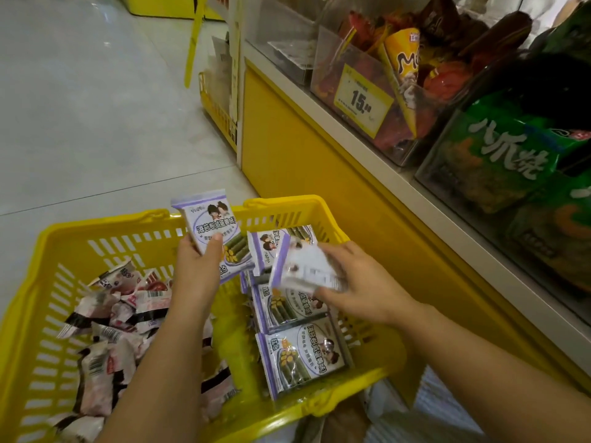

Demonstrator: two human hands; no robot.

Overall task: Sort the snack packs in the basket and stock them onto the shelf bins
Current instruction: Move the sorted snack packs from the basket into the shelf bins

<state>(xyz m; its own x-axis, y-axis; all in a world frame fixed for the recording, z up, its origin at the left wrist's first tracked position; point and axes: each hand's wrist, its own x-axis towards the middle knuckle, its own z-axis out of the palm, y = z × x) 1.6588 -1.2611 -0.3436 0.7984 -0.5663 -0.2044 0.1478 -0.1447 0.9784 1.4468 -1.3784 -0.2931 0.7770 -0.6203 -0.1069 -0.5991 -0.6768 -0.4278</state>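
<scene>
A yellow plastic basket (96, 231) sits low in front of me. Its right side holds several purple-and-white seaweed roll packs (300, 356); its left side holds a heap of small pink, white and black snack packs (105, 318). My left hand (196, 266) grips one purple pack (212, 225) upright above the basket. My right hand (358, 282) holds another purple pack (303, 266), blurred, just over the purple pile.
A yellow shelf unit (319, 174) runs along the right. On it stand clear bins: one with red and orange snacks and a yellow price tag (363, 100), another with green packs (499, 158). Pale tiled floor (80, 107) lies to the left.
</scene>
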